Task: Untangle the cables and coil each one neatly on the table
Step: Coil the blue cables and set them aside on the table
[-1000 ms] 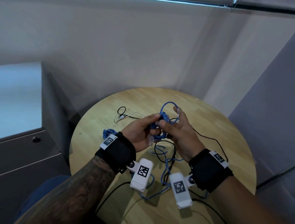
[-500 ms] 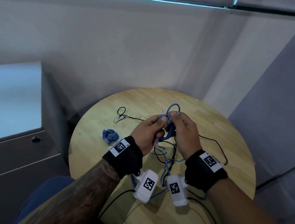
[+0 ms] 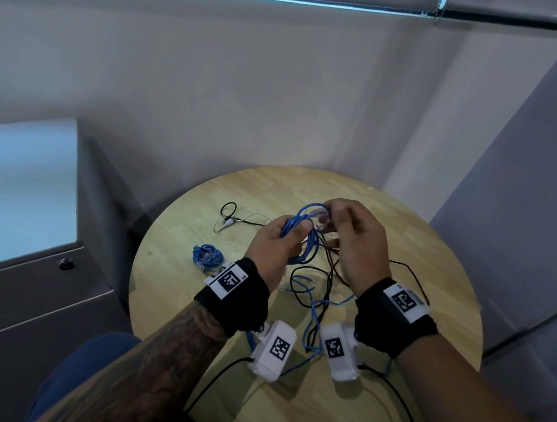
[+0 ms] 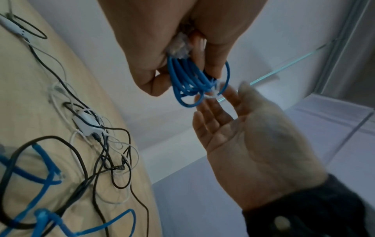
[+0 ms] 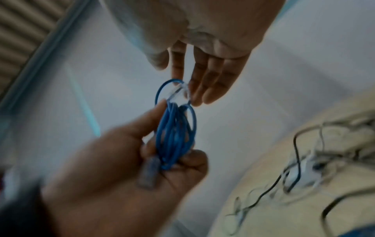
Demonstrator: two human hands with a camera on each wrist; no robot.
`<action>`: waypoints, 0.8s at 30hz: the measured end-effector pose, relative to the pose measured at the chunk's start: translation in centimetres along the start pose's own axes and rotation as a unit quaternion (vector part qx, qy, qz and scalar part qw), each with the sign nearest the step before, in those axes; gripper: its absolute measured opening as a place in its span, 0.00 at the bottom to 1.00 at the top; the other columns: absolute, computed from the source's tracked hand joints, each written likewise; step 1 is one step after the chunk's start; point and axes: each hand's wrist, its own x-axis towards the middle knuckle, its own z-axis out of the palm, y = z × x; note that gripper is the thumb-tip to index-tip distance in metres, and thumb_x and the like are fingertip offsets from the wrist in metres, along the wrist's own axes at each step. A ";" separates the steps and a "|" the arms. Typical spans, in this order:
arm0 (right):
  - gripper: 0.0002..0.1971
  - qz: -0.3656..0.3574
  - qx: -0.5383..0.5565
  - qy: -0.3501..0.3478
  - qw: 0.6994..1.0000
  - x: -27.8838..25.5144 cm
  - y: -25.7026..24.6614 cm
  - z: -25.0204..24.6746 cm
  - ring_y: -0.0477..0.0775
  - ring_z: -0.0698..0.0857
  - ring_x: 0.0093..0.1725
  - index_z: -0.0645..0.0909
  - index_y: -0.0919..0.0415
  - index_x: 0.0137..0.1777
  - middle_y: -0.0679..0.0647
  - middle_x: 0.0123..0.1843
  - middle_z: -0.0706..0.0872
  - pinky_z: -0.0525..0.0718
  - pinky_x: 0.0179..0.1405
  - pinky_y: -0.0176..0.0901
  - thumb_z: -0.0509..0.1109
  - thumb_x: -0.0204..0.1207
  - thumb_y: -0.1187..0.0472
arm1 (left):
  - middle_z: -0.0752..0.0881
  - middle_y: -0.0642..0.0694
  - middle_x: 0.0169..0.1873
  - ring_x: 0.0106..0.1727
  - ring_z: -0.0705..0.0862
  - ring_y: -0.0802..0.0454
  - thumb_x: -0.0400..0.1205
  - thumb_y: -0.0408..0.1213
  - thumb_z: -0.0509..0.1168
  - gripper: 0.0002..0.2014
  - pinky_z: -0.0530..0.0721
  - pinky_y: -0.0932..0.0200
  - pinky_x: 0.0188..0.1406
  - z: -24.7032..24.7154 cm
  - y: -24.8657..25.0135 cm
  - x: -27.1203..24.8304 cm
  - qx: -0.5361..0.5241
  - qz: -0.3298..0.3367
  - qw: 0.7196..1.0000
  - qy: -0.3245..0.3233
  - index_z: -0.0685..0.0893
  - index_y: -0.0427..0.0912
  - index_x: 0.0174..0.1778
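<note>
left hand [image 3: 276, 244]: grips blue cable coil [image 3: 296, 237], tight round loops, above the counter
right hand [image 3: 356, 244]: fingers loose, fingertips at coil's clear plug [image 4: 215, 91]
counter [image 3: 402, 238]: round, pale wood; tangled black, white, blue cables [image 3: 314, 291]; second small blue coil [image 3: 207, 256] at left

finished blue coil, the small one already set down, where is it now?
In the head view the small blue coil lies on the round table, at its left side, just beyond the left hand wristband and apart from the tangled cables at centre.

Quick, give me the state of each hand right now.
Left hand: grips the blue cable coil, fingers curled round it.
Right hand: fingers fairly straight, fingertips at the coil's clear plug end; a pinch cannot be told.
</note>
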 end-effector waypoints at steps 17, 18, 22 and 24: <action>0.13 0.117 0.061 0.160 0.978 4.5 1.5 -5.5 0.36 0.74 0.27 0.84 0.59 0.34 0.39 0.21 0.78 0.73 0.45 0.35 0.71 0.82 0.62 | 0.67 0.48 0.33 0.25 0.64 0.58 0.89 0.35 0.57 0.09 0.62 0.65 0.27 -0.7 -1.5 -0.4 0.064 -0.133 0.980 -0.134 0.82 0.39 0.50; 0.13 0.114 0.062 0.164 0.978 4.5 1.5 -5.5 0.38 0.72 0.27 0.85 0.58 0.34 0.42 0.23 0.77 0.73 0.42 0.35 0.71 0.82 0.62 | 0.67 0.47 0.33 0.24 0.64 0.59 0.89 0.33 0.56 0.10 0.62 0.66 0.27 -0.7 -1.4 -0.3 0.062 -0.121 0.982 -0.131 0.82 0.38 0.48; 0.08 0.081 0.135 0.090 0.983 4.5 0.7 -5.9 0.48 0.74 0.31 0.85 0.58 0.38 0.52 0.29 0.77 0.73 0.33 0.38 0.69 0.78 0.62 | 0.70 0.48 0.31 0.26 0.68 0.57 0.88 0.34 0.57 0.11 0.58 0.59 0.31 -1.6 -0.7 0.4 -0.006 -0.078 0.994 -0.079 0.84 0.38 0.45; 0.05 0.067 0.112 0.012 0.991 3.9 0.7 -6.2 0.50 0.80 0.34 0.85 0.58 0.40 0.53 0.32 0.83 0.77 0.34 0.38 0.68 0.75 0.65 | 0.75 0.46 0.32 0.29 0.74 0.54 0.88 0.37 0.58 0.11 0.66 0.57 0.33 -2.5 -0.2 0.7 -0.061 -0.078 0.993 -0.067 0.85 0.40 0.46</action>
